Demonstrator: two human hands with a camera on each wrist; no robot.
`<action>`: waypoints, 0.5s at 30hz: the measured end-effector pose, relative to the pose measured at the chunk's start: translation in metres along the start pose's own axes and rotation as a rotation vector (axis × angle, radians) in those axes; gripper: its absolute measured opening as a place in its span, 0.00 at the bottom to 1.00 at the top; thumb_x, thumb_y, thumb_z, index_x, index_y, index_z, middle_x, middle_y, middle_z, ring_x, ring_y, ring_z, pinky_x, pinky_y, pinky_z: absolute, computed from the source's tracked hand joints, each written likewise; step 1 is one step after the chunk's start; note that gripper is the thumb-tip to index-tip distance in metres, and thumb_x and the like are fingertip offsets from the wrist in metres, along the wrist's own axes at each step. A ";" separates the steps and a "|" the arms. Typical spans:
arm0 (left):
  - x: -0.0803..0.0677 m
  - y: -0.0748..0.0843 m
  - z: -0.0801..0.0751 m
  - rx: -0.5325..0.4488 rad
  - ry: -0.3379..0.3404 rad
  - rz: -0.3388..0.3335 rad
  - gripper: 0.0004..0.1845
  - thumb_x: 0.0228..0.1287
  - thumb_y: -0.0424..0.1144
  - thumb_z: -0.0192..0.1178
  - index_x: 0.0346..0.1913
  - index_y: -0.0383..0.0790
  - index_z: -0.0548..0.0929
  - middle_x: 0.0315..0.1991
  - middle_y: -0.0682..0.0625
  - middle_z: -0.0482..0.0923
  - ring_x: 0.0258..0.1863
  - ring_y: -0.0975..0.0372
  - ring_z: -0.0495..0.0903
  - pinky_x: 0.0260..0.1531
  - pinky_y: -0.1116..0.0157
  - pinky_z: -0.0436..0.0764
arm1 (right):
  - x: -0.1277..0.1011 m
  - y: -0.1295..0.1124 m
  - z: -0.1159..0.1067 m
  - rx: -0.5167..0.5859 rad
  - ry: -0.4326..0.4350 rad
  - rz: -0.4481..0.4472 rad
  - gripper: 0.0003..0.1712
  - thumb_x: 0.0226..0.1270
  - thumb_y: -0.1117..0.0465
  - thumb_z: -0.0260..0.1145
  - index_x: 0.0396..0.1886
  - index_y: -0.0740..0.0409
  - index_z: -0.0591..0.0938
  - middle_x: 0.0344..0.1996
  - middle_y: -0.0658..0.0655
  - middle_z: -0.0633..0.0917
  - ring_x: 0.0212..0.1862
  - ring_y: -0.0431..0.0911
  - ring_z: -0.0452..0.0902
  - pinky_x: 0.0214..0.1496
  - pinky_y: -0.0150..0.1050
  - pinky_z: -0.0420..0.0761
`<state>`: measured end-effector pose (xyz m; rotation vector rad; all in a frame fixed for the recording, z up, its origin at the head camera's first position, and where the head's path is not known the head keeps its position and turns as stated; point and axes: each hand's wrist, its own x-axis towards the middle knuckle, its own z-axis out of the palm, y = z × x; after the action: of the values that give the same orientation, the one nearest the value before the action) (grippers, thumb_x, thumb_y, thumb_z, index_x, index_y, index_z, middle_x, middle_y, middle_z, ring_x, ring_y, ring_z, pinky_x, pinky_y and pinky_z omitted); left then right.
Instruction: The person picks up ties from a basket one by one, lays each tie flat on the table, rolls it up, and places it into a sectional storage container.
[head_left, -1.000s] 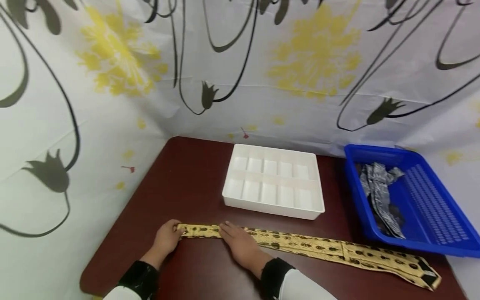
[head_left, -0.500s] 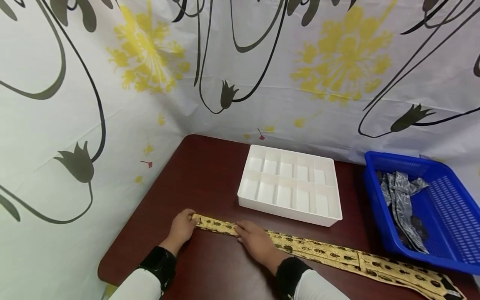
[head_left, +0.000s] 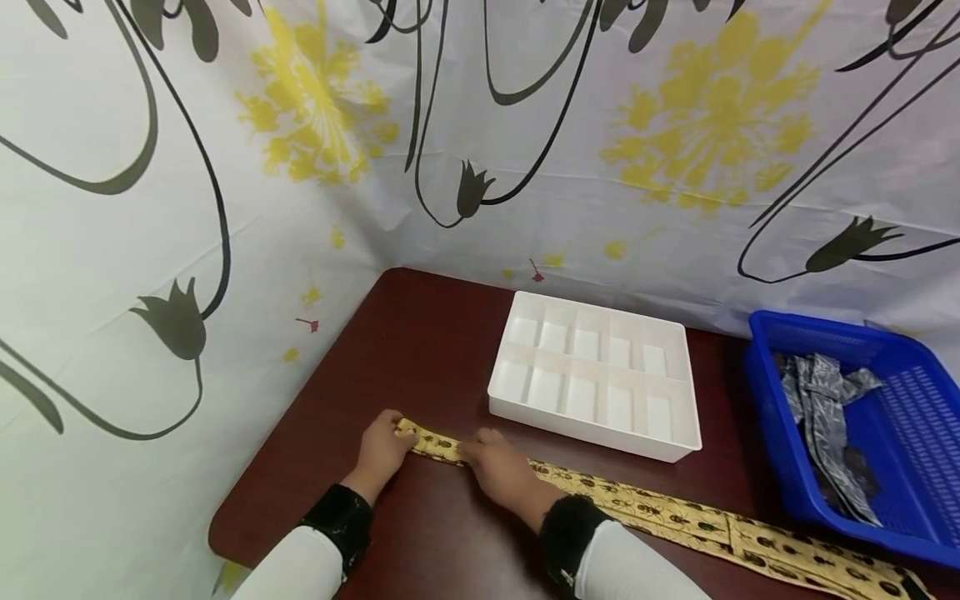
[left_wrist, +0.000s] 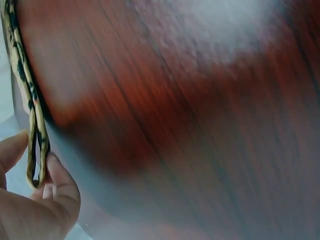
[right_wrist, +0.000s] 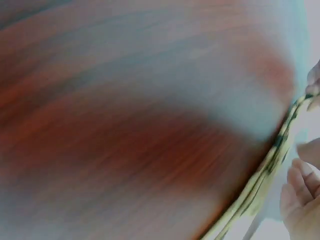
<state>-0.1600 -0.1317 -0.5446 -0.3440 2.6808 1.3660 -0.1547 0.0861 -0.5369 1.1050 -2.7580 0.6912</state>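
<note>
A long yellow necktie (head_left: 645,506) printed with dark insects lies across the table, running from my left hand to the lower right. Its end is folded over into a narrow loop, which shows in the left wrist view. My left hand (head_left: 381,452) pinches that folded end between thumb and fingers. Farther right along the strip, my right hand (head_left: 504,471) rests over the necktie, covering a short stretch of it. In the right wrist view the thumb and loosely bent fingers (right_wrist: 297,187) of that hand are beside the layered fabric.
Behind the hands stands a white divided tray (head_left: 596,371) with two rows of compartments. At the right a blue plastic basket (head_left: 776,442) contains a grey patterned necktie (head_left: 825,425) and darker fabric. The dark red table (head_left: 420,333) meets a patterned cloth wall.
The head view has swung left, so everything appears farther right. My right hand, earlier flatter on the necktie, has bent its fingers and come closer to the left hand, which keeps its pinch.
</note>
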 end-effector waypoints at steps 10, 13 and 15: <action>-0.003 0.007 0.025 0.020 0.093 0.110 0.25 0.54 0.23 0.64 0.57 0.27 0.72 0.47 0.34 0.78 0.43 0.48 0.79 0.38 0.55 0.79 | 0.021 -0.011 0.020 0.201 -0.062 0.167 0.15 0.67 0.73 0.57 0.51 0.68 0.81 0.42 0.60 0.85 0.49 0.53 0.80 0.54 0.46 0.77; -0.005 0.007 0.028 0.058 0.110 0.210 0.22 0.55 0.21 0.62 0.55 0.29 0.74 0.46 0.37 0.78 0.45 0.48 0.79 0.39 0.55 0.79 | 0.023 -0.010 0.022 0.311 -0.073 0.290 0.16 0.67 0.72 0.56 0.54 0.68 0.79 0.43 0.61 0.84 0.48 0.54 0.80 0.51 0.48 0.78; -0.007 0.008 0.030 0.124 0.114 0.282 0.20 0.55 0.22 0.63 0.52 0.31 0.76 0.43 0.41 0.78 0.43 0.51 0.79 0.38 0.56 0.79 | 0.025 -0.010 0.022 0.398 -0.071 0.380 0.17 0.69 0.69 0.55 0.55 0.68 0.78 0.44 0.62 0.84 0.48 0.55 0.80 0.50 0.49 0.78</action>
<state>-0.1552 -0.1023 -0.5545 -0.0318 2.9833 1.2695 -0.1644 0.0539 -0.5463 0.6580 -3.0045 1.3143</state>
